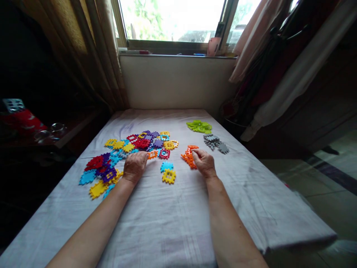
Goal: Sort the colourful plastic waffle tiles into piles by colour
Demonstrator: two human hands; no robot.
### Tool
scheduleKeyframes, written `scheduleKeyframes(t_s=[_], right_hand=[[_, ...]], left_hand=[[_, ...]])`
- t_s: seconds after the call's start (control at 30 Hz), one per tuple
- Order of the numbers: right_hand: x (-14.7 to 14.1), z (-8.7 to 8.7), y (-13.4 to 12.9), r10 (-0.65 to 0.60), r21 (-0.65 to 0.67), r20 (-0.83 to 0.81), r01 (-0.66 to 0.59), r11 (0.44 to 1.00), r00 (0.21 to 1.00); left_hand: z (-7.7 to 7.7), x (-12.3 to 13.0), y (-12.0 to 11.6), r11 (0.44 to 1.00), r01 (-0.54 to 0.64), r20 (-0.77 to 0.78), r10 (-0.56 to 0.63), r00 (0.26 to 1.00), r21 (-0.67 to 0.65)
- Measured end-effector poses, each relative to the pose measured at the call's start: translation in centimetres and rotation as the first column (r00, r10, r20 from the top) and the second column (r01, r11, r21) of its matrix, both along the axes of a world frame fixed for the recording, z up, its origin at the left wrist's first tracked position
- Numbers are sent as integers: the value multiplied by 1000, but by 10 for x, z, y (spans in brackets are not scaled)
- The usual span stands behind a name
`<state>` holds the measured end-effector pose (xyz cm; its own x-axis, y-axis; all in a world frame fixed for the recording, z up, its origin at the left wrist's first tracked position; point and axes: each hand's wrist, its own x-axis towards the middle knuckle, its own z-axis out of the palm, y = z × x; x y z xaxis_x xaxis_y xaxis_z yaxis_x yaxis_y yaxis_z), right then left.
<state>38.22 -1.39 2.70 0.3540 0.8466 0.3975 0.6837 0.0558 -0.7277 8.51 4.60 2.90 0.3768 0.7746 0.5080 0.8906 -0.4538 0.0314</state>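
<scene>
My left hand point(135, 166) pinches an orange notched piece point(152, 155) beside the mixed pile. My right hand point(204, 162) is closed at the edge of a small orange pile point(189, 158), its fingertips on an orange piece. Red, purple, yellow and blue pieces point(143, 143) lie heaped beyond my left hand, and another mixed heap point(103, 171) is to its left. Between the hands lie a red frame piece point(164, 153), a light blue piece point(166, 166) and a yellow window piece point(169, 176).
Green pieces point(199, 126) and grey pieces point(216, 143) form separate piles at the right rear of the cloth-covered table point(167, 223). A window sill with a pink cup point(214, 46) is behind. Curtains point(103, 56) hang left; clothes hang right.
</scene>
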Motion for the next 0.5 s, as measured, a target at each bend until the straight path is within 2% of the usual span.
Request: scheduleKeyframes(t_s=[0.1,0.2,0.27,0.4,0.43,0.5], right_hand=[[-18,4,0,152,0,16,-152,988,988],[-35,6,0,310,-12,66,-310,951,948],[-41,5,0,345,-19,97,-345,939,934],[-32,6,0,275,5,106,-277,961,956],[-25,7,-1,213,23,101,-216,976,972],[-8,9,-3,-6,57,94,1,998,996]], left_hand=[[5,17,-9,996,86,47,-87,995,14],[9,37,-18,974,221,60,-223,973,39],[9,48,-21,956,290,65,-293,954,45],[6,62,-19,944,330,82,-330,940,6],[5,63,-16,946,323,83,-321,943,-11],[3,64,-10,953,300,72,-296,953,-53]])
